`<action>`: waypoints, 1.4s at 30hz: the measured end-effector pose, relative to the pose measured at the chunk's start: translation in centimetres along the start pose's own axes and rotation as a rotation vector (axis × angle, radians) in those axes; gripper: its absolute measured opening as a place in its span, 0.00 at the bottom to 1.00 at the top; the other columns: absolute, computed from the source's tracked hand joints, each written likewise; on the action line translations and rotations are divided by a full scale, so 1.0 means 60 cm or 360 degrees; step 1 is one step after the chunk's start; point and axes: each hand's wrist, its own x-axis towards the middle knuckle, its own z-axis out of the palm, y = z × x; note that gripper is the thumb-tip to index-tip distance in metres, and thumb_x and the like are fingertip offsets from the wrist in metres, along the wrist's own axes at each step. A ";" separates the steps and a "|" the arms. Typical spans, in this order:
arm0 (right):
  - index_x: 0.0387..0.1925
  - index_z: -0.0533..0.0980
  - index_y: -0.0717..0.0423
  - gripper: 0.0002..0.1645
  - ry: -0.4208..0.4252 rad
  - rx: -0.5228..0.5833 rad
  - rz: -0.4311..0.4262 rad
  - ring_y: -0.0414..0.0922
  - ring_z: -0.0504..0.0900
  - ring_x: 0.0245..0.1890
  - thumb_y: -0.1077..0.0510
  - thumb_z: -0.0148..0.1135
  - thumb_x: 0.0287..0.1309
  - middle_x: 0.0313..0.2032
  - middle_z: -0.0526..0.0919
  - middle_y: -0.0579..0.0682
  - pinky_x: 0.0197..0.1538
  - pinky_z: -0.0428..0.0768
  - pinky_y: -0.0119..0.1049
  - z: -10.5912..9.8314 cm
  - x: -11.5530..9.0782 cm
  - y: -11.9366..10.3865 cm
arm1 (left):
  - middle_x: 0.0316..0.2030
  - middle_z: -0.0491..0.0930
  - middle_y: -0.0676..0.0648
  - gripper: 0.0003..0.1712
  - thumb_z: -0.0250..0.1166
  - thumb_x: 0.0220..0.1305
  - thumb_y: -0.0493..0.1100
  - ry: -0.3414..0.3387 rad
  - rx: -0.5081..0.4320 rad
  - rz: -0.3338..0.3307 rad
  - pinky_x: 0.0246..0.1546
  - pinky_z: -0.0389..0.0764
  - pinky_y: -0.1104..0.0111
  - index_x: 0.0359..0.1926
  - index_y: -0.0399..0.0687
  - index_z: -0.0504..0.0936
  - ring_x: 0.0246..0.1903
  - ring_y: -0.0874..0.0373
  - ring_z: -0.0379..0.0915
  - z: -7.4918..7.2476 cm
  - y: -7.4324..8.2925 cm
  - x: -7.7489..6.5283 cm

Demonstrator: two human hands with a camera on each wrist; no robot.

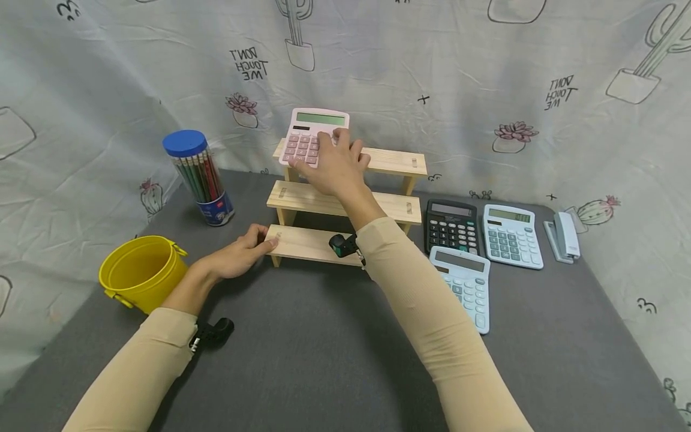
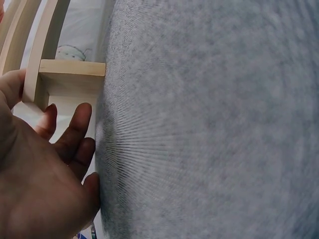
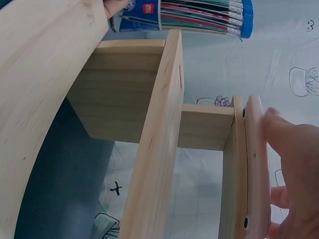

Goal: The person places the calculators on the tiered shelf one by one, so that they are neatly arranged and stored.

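A three-tier wooden display stand (image 1: 345,204) stands at the back of the table. My left hand (image 1: 240,255) grips the left end of its lowest shelf (image 1: 308,243); the left wrist view shows the thumb on top and the other fingers below the board's end. A pink calculator (image 1: 302,139) lies face up at the left of the top shelf (image 1: 385,159). Over its keys and right side is my right hand (image 1: 340,162), fingers spread. Seen edge-on in the right wrist view, the pink calculator (image 3: 256,169) is against the shelf board, with fingertips on its face.
Right of the stand lie a black calculator (image 1: 452,225), two light-blue calculators (image 1: 513,234) (image 1: 464,288) and a white stapler (image 1: 564,237). On the left stand a blue-lidded pencil tub (image 1: 200,177) and a yellow bucket (image 1: 143,273). A printed curtain (image 1: 410,60) hangs behind.
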 end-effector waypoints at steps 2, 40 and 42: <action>0.69 0.56 0.36 0.49 0.0009 -0.0005 -0.0007 0.52 0.50 0.62 0.19 0.44 0.49 0.70 0.46 0.47 0.55 0.54 0.48 -0.001 0.000 0.002 | 0.46 0.65 0.39 0.33 0.43 0.69 0.66 -0.0009 0.0014 -0.0014 0.50 0.55 0.53 0.59 0.45 0.54 0.52 0.43 0.55 -0.001 0.002 -0.001; 0.68 0.57 0.41 0.49 0.0056 0.0042 -0.0090 0.51 0.51 0.62 0.22 0.50 0.51 0.69 0.48 0.48 0.55 0.55 0.47 -0.001 -0.013 0.019 | 0.42 0.65 0.40 0.32 0.42 0.70 0.66 -0.0010 0.0026 0.0007 0.45 0.58 0.57 0.58 0.46 0.53 0.47 0.44 0.58 0.003 -0.006 -0.003; 0.68 0.57 0.41 0.49 0.0058 0.0037 -0.0084 0.52 0.51 0.62 0.22 0.51 0.51 0.69 0.48 0.48 0.56 0.55 0.48 -0.003 -0.014 0.021 | 0.42 0.65 0.40 0.32 0.42 0.69 0.66 -0.0010 0.0027 0.0011 0.46 0.58 0.57 0.57 0.46 0.53 0.47 0.44 0.58 0.003 -0.005 -0.004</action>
